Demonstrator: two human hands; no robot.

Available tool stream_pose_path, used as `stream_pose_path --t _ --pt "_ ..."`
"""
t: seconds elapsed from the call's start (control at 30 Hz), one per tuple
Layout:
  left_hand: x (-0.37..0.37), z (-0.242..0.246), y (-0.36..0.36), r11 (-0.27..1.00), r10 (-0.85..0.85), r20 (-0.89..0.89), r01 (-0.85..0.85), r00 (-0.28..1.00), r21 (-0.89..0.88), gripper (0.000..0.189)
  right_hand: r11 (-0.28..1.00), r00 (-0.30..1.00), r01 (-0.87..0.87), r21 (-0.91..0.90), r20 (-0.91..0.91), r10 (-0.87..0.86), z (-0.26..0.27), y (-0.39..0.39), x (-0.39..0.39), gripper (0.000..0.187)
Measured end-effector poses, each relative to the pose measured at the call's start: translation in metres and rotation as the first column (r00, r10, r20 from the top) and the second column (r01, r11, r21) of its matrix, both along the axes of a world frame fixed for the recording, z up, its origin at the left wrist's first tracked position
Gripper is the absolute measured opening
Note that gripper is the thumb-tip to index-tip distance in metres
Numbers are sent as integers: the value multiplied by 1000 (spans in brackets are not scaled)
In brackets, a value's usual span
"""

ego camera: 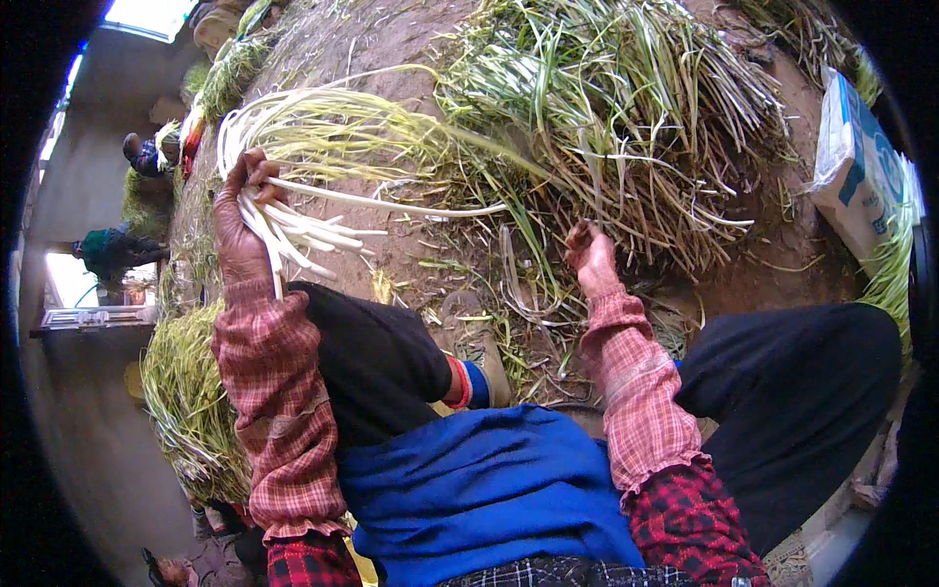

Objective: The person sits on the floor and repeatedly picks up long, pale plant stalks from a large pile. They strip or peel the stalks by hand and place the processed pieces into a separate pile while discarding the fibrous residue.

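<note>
My left hand [249, 198] is closed around a bunch of long leek-like stalks [315, 238], their white ends pointing right and down. The yellow-green leaves [345, 132] of this bunch arch over the hand and trail right towards a big heap. One long white stalk [411, 208] sticks out well past the others. My right hand [590, 253] is at the near edge of the heap of leafy stalks [609, 110], fingers curled together. A blurred pale stalk [596, 187] runs up from its fingertips. Brown, withered outer leaves [660, 213] hang at the heap's near side.
Leaf scraps and stripped skins [532, 293] litter the earth floor between my knees. A white and blue printed carton or sack [855, 169] stands at right. Another bundle of greens [191, 396] lies at left. Other people [110, 249] are farther off at left.
</note>
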State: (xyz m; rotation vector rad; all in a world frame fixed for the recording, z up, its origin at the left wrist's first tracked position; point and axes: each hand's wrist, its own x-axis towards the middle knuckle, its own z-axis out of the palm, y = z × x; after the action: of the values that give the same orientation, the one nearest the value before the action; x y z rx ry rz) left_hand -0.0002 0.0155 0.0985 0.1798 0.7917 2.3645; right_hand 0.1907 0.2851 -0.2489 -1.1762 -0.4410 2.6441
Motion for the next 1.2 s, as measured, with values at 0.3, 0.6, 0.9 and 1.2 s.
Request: stream_pose_path --t 0.3,0.6,0.9,1.2 --pt "-3 -8 21 992 1 121 15 993 -125 15 127 789 188 974 -227 571 126 -37 -54 34" --pt "-9 -25 28 918 88 -147 -137 985 -372 32 779 818 -167 605 -356 453 183 -73 -29 30" --pt "40 -64 74 782 -3 -38 -21 999 -622 34 874 851 -175 453 -376 366 208 -85 -38 17" --pt "20 -35 58 869 -33 -264 -103 964 -484 35 -440 913 -376 816 408 -23 103 -38 -39 11"
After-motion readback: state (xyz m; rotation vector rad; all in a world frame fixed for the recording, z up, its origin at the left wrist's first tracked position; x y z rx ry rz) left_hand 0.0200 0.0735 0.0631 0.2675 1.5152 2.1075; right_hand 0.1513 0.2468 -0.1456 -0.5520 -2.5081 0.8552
